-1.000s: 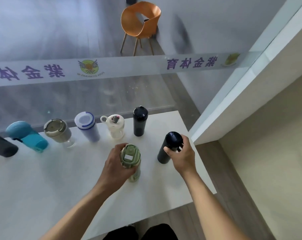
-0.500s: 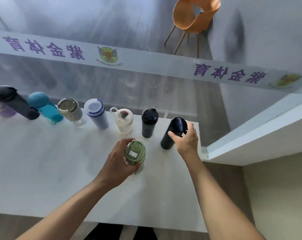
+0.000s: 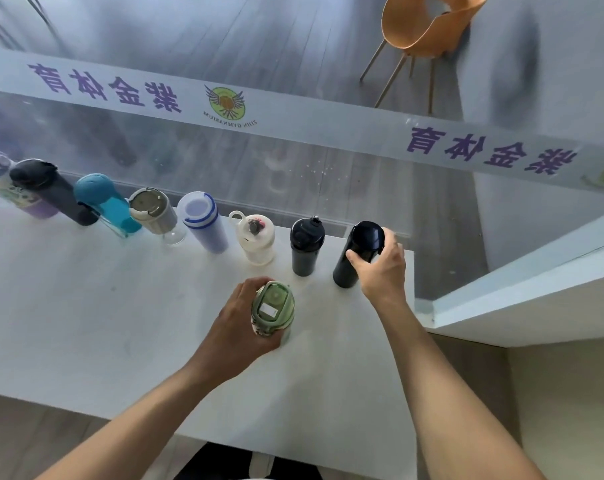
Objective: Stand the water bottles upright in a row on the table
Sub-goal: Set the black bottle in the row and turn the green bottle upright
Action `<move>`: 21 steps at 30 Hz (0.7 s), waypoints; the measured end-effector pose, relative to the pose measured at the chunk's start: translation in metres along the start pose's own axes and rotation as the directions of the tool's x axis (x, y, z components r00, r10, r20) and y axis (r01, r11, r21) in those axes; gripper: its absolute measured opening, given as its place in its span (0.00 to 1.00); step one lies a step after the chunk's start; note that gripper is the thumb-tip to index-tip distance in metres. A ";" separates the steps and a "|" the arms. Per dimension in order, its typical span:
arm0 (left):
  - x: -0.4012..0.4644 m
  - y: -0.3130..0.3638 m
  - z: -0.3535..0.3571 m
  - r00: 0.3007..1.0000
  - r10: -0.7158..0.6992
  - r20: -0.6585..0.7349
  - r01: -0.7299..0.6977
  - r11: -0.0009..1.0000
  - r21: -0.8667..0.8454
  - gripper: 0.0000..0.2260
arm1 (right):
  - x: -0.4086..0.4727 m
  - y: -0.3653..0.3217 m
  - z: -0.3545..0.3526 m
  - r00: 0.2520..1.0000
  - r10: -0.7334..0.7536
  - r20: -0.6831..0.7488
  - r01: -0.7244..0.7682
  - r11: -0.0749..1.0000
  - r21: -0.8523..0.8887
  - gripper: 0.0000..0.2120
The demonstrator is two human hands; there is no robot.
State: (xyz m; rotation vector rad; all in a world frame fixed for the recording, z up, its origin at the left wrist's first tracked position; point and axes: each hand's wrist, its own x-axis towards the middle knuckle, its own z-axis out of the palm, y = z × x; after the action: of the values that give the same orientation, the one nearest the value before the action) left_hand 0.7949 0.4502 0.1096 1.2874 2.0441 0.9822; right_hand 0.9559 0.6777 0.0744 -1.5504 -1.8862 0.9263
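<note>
Tall dark navy steel bottle (image 3: pixel 358 253) gripped in my right hand (image 3: pixel 383 268), seemingly touching table (image 3: pixel 86 306); left hand (image 3: pixel 240 322) clasps green-lidded bottle (image 3: pixel 272 308).

A green-lidded bottle (image 3: pixel 273 308) is gripped by the left hand (image 3: pixel 240 329), a black flask (image 3: pixel 359 252) by the right hand (image 3: pixel 383 268), on the white table (image 3: pixel 86 306).

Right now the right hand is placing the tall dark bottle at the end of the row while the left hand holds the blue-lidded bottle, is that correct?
Not quite: in the head view the left hand holds the green-lidded bottle, not the blue-lidded one. The right hand does grip the tall dark bottle at the row's end.
</note>
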 end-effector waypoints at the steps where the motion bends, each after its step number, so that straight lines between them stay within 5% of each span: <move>1: 0.000 0.000 0.000 1.000 0.001 0.000 -0.001 1.000 0.001 0.32 | 0.000 0.000 0.000 1.000 0.004 0.003 -0.004 1.000 -0.004 0.34; 7: 0.000 0.000 0.001 1.000 0.003 0.002 -0.003 1.000 0.006 0.32 | -0.002 0.000 -0.001 1.000 0.011 -0.002 -0.011 1.000 0.009 0.36; 11: 0.003 0.002 0.002 1.000 0.018 0.014 -0.018 1.000 0.011 0.32 | -0.013 0.001 -0.005 0.996 0.087 -0.014 -0.086 0.996 0.035 0.47; 14: 0.007 0.005 0.008 0.998 0.040 0.041 -0.040 0.999 0.011 0.31 | -0.042 0.004 -0.015 0.993 0.017 -0.116 -0.021 0.999 -0.033 0.37; 18: 0.014 0.018 0.025 0.989 0.111 0.101 -0.111 0.994 0.000 0.32 | -0.099 0.018 -0.020 0.957 -0.083 0.277 0.104 0.993 -0.060 0.37; 21: 0.020 0.033 0.040 0.979 0.153 0.136 -0.153 0.988 -0.013 0.31 | -0.127 0.033 -0.016 0.900 -0.012 0.436 0.042 0.997 -0.059 0.43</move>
State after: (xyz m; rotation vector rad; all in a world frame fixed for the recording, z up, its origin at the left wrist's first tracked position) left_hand 0.8342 0.4893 0.1111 1.4866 1.8629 0.9353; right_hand 1.0145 0.5604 0.0621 -1.4341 -2.2563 1.2955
